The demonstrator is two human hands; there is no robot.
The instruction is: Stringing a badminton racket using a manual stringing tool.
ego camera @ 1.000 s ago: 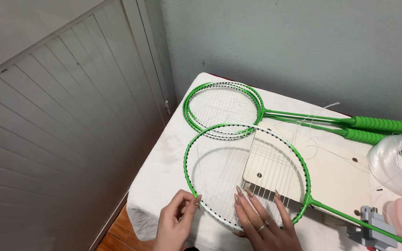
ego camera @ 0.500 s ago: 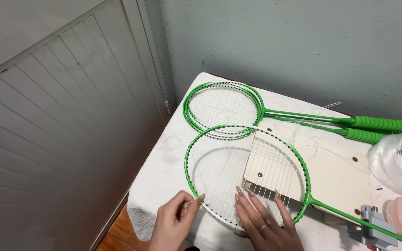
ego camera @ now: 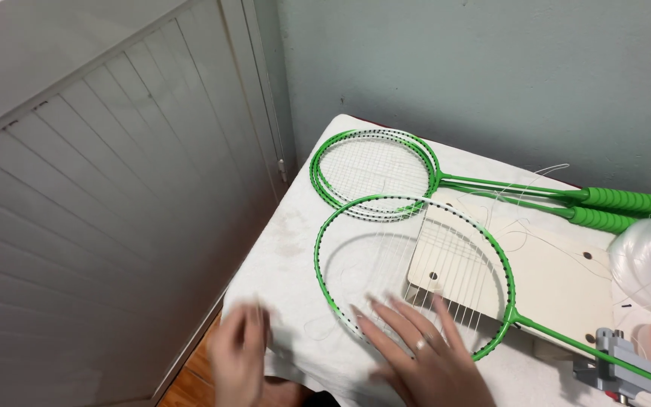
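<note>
We are working at the stringing of a green-framed badminton racket with a partly strung oval head [ego camera: 416, 279], which is lying flat on the white cloth-covered worktop [ego camera: 288, 249], its head resting partly over a pale wooden board with small holes [ego camera: 559, 275] and its thin green shaft running down to the right toward a grey metal clamp [ego camera: 618, 362]. Our right hand [ego camera: 423, 354] is pressing flat on the lower rim and on the parallel white strings, fingers spread and released, grasping nothing. Our left hand [ego camera: 239, 354] is hovering just off the near edge of the worktop, blurred; we cannot tell whether its grip is clenched on a fine string or released. We judge the step in hand to be the threading of the main strings: only the right half of the head is carrying vertical strings, and the left half is showing open. The next move, as we judge it, is calling for a steady frame under the right hand and a fine pinch on the loose string end to lead it through a rim hole. Behind, two fully strung green rackets stacked together [ego camera: 374, 169] are lying near the wall, and a coil of clear string [ego camera: 649, 264] is sitting at the right edge.
</note>
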